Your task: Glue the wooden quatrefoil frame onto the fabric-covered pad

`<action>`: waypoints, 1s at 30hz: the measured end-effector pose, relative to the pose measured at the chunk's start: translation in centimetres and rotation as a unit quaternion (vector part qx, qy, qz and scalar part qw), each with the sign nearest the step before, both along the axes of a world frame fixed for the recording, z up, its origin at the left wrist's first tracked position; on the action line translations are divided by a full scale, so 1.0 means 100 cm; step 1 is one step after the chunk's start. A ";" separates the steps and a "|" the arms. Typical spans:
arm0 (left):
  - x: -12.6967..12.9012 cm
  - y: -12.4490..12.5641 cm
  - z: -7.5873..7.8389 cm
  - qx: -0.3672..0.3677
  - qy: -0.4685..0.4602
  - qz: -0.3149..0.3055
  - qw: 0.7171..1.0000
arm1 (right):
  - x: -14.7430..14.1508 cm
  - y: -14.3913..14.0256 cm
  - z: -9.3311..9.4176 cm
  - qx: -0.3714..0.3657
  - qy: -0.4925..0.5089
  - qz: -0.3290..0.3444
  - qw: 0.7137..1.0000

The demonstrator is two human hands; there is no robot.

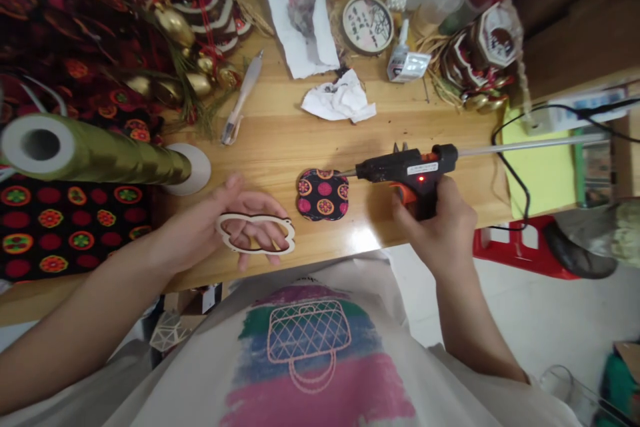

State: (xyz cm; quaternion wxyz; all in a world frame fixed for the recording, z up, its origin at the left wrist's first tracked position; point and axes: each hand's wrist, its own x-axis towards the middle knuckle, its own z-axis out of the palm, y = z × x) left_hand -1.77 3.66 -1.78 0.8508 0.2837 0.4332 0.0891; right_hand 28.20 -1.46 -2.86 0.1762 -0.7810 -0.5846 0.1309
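Painted shirt front below a wooden worktop, with a glue gun at a small patterned piece

Closest to view was the wearer's pale shirt, printed with bands of purple, green, blue and pink and the pink outline of a quilted handbag. Just beyond it, the patterned piece lay flat on the worktop between the two hands. It was lobed in shape and covered in black fabric with pink and orange round motifs.

The right hand had its grip closed around the handle of the black glue gun, one digit beside the orange trigger. A small red light glowed on the gun's side, and a long pale glue stick jutted from its back. The nozzle reached the upper right edge of the piece; whether it touched could not be told.

The left hand had its fingers loosely spread behind a scalloped wooden frame, seen through its opening; whether its grip was pinching the frame could not be told.

To the left stood a roll of olive ribbon, beside folded fabric with similar motifs. Farther back lay a pen, crumpled white paper, a round lettered disc and a small bottle. A yellow sheet lay at the right
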 end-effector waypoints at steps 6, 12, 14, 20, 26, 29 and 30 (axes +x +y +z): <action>-0.003 0.005 -0.001 -0.003 -0.052 0.026 0.998 | 0.009 -0.008 0.000 0.003 0.101 -0.058 0.993; -0.004 0.006 -0.004 0.005 -0.053 0.029 0.998 | 0.028 -0.018 -0.012 0.064 0.089 -0.108 0.988; -0.002 0.006 -0.003 0.017 -0.029 0.031 0.999 | 0.039 -0.018 -0.017 0.081 0.060 -0.122 0.987; 0.006 0.007 0.006 0.014 0.030 0.030 0.999 | 0.058 -0.004 -0.034 0.116 0.008 -0.128 0.985; 0.008 0.008 0.011 0.033 0.000 0.028 0.999 | 0.050 0.013 -0.038 0.116 0.016 -0.140 0.983; 0.008 0.008 0.011 0.034 -0.005 0.030 0.999 | 0.048 0.023 -0.039 0.102 0.026 -0.139 0.985; 0.008 0.009 0.012 0.031 -0.005 0.031 0.999 | 0.048 0.026 -0.039 0.099 0.022 -0.135 0.986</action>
